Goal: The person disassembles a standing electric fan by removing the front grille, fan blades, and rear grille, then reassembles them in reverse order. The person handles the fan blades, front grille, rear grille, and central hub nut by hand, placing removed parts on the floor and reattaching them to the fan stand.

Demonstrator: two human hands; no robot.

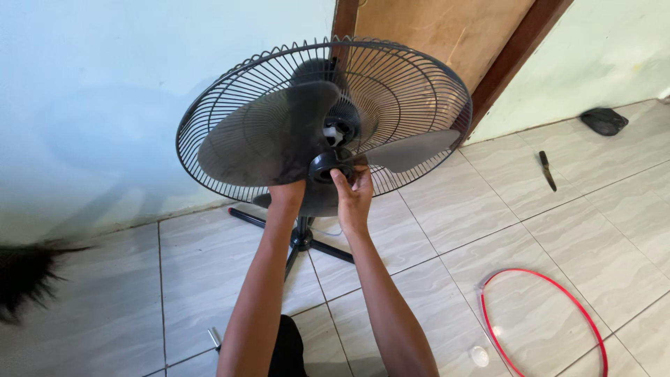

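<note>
1. A standing fan with its front guard off fills the upper middle of the frame. Its dark rear wire grille (412, 91) tilts toward the viewer, and a smoky translucent blade set (272, 132) sits on the motor shaft.
2. At the centre of the blades is a round black hub cap (328, 165). The right hand (354, 197) pinches it, fingertips curled round its rim.
3. The left hand (287, 194) reaches up from below and presses against the lower blade, fingers folded behind it, seemingly bracing it.
4. By my judgement, the step in hand is turning that cap on the shaft. I cannot tell whether it is being loosened or tightened.
5. The next move seems to call for a firm twist of the cap while the blade is kept from spinning.
6. Below the grille, the fan's black cross-shaped base (307, 241) stands on the floor.
7. The floor is pale glossy tile (558, 230). A red hoop (544, 321) lies at lower right, and a dark-handled tool (546, 169) lies at right.
8. A dark lump (604, 121) rests at the far right. Behind, a pale blue wall (91, 91) meets a brown wooden door (447, 28).
</note>
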